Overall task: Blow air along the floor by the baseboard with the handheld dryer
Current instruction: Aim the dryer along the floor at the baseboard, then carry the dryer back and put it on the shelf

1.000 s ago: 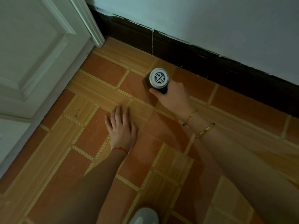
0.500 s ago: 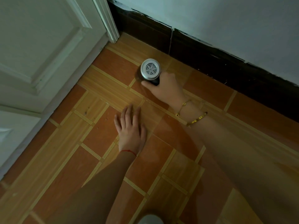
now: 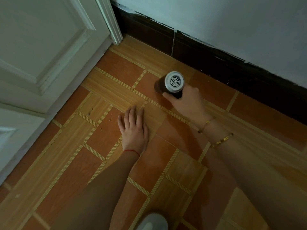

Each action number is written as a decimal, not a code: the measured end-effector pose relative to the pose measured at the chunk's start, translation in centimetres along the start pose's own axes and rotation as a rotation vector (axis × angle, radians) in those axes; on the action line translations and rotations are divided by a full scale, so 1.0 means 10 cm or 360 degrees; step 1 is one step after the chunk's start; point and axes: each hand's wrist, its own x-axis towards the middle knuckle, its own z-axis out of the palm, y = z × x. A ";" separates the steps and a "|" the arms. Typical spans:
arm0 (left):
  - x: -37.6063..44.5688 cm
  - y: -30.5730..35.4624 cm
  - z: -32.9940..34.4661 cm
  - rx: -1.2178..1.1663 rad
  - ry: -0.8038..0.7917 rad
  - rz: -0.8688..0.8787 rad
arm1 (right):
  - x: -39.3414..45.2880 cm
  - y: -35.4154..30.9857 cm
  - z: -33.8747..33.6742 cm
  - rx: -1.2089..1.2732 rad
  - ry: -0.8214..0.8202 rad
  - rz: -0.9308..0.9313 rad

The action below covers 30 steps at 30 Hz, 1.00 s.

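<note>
From my feed, the handheld dryer [image 3: 174, 82] shows only its grilled rear; its nozzle is hidden below. My right hand [image 3: 187, 102] covers the handle. At six o'clock a pale rounded object [image 3: 152, 222] is cut off by the frame, too blurred to identify.

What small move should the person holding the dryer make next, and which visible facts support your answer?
Probably slide the dryer on along the baseboard toward the door frame. The right hand grips it low over the floor, a stretch of baseboard remains ahead, and the left hand lies flat on the tiles as a brace.
</note>
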 end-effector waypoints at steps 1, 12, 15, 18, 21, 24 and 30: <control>0.00 0.00 0.00 0.0021 -0.0022 -0.0005 | -0.07 0.03 -0.03 0.0012 -0.0014 0.0005; -0.02 0.16 -0.19 0.0059 -0.0208 -0.0075 | -0.92 0.30 -0.20 -0.0031 -0.0204 0.0066; -0.03 0.31 -0.30 -0.0025 -0.0185 -0.0044 | -1.01 0.37 -0.30 0.0090 -0.0104 0.0228; -0.04 0.48 -0.38 -0.0101 -0.0185 0.0051 | -1.08 0.43 -0.42 0.0186 0.0007 0.0346; -0.04 0.61 -0.43 -0.0294 -0.0147 0.0092 | -1.16 0.49 -0.53 0.0471 0.0000 0.0469; -0.02 0.85 -0.54 -0.0857 -0.0260 -0.0109 | -1.27 0.49 -0.69 0.1123 0.0020 0.0717; -0.02 1.42 -0.87 -0.2245 -0.0991 -0.0881 | -1.52 0.49 -0.96 0.1823 -0.0147 0.0927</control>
